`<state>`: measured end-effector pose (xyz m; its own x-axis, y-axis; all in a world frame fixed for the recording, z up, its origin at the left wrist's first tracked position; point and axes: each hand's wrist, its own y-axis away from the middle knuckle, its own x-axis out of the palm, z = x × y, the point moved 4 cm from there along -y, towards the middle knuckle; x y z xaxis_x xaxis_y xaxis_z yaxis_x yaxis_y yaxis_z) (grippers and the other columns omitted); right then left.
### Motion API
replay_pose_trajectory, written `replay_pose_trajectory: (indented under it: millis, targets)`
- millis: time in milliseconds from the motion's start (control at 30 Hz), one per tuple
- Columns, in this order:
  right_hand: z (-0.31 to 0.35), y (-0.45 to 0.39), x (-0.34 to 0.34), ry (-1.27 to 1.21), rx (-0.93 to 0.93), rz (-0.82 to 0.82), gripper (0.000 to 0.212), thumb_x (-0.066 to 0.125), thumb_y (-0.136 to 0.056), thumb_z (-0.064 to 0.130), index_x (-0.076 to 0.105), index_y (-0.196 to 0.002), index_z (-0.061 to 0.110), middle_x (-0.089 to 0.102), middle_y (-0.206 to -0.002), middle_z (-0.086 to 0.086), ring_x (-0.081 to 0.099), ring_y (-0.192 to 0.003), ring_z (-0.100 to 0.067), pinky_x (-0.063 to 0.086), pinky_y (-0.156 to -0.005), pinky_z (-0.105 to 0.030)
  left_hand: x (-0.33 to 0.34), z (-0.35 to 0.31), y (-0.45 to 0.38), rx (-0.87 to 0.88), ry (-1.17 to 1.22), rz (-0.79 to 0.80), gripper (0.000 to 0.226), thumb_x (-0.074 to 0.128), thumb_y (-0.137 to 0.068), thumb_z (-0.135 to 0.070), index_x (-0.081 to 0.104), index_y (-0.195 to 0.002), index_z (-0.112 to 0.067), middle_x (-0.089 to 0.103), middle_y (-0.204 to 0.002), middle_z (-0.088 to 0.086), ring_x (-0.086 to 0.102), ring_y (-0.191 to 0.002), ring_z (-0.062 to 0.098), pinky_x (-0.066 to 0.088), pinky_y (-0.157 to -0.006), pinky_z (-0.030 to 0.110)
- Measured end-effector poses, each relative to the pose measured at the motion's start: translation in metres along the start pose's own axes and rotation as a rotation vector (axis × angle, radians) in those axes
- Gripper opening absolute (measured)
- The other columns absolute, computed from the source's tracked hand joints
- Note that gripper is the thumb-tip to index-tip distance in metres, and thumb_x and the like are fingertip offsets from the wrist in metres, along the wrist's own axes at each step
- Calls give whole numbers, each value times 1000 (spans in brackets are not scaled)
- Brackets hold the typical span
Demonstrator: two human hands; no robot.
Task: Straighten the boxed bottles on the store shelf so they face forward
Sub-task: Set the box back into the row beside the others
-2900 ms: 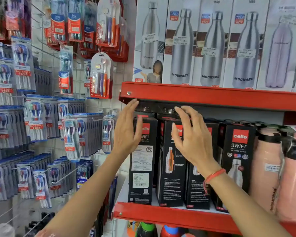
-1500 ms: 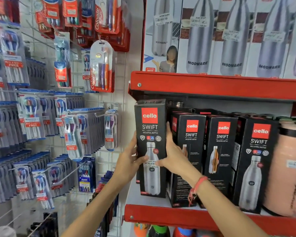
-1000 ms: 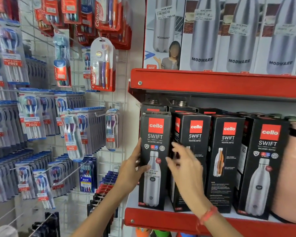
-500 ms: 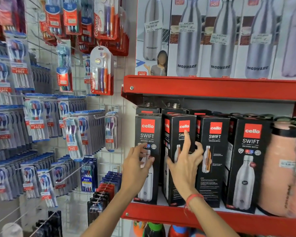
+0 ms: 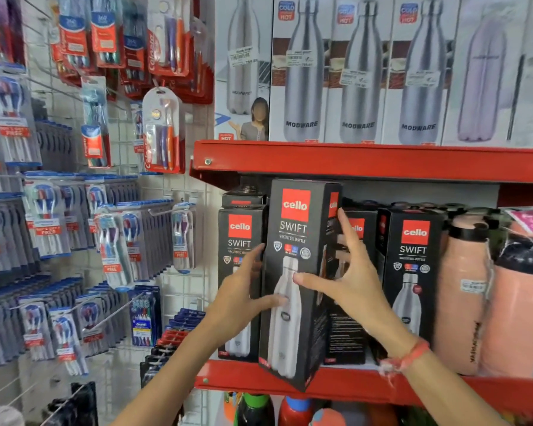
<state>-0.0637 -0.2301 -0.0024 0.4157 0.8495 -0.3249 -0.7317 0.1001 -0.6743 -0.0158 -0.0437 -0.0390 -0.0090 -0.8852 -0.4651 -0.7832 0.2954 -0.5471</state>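
A: Where's the black Cello box (image 5: 296,229)?

B: Pulled forward over the red shelf (image 5: 345,385) edge, tilted, clamped between the left hand (image 5: 243,299) and right hand (image 5: 356,287). Its base seems lifted, though blur hides that.
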Motion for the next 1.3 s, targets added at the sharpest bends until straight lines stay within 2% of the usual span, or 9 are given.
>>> replay_pose_trajectory:
  millis: [100,267,333,433,700,833,1000,1133,1300]
  targets:
    - [-5,-3,-2,-39,22,119,119,90,-55,34,11,-139,62,39,-142,11,46,-122,-6,38,-99,-33,12,-3,1,-21,61,74,97,77,-77,-12,13,-147,-30,54,-126,-13,55,-107,0,45,-83,5]
    - [-12,-28,11,-146,16,248,112,83,-66,10,16,-144,53,37,-147,19,38,-134,-5,34,-108,-28,23,3,-12,-3,-14,-110,108,74,-79,-7,-4,-149,-33,60,-126,-8,61,-108,10,50,-92,26]
    - [-15,-36,21,-124,25,275,110,73,-72,-2,10,-146,49,52,-131,21,54,-118,0,45,-100,-25,31,3,-15,-11,-105,-170,110,69,-82,-5,-14,-146,-38,64,-106,-2,62,-89,16,47,-70,18]
    - [-22,-43,33,-73,56,251,106,65,-78,-6,2,-148,42,64,-107,13,66,-93,-4,57,-84,-30,44,6,-20,-39,-148,-197,108,62,-86,0,-25,-134,-42,67,-108,8,62,-87,24,44,-72,26]
    - [-52,-42,48,56,122,164,107,64,-80,-3,-6,-149,39,56,-128,6,58,-110,-8,47,-91,-25,59,19,-35,26,-309,-260,113,51,-86,6,-36,-132,-49,60,-107,15,62,-82,29,52,-80,46]
    - [-56,-38,44,225,89,100,101,69,-79,4,3,-151,32,58,-131,3,57,-118,-14,40,-102,-27,63,20,-40,26,-418,-258,114,52,-86,5,-42,-128,-45,57,-114,16,63,-77,28,53,-70,40]
    - [-46,-19,9,465,-113,-351,49,69,-81,17,54,-127,18,61,-117,-5,62,-93,-17,57,-82,-37,60,16,-37,21,-577,-326,107,67,-78,4,-7,-148,-31,49,-129,13,63,-72,29,47,-54,33]
    - [-68,-13,4,740,160,-322,94,76,-70,36,22,-145,18,30,-137,-22,43,-109,-42,50,-78,-49,60,2,-29,157,-770,-468,77,82,-55,6,52,-123,-13,57,-116,14,60,-91,30,47,-45,26]
    - [-80,-5,8,689,228,-165,108,67,-79,40,-19,-145,40,21,-142,-29,47,-113,-49,51,-82,-52,76,-14,-24,234,-634,-439,49,76,-66,3,60,-111,-10,59,-112,11,58,-95,31,57,-57,36]
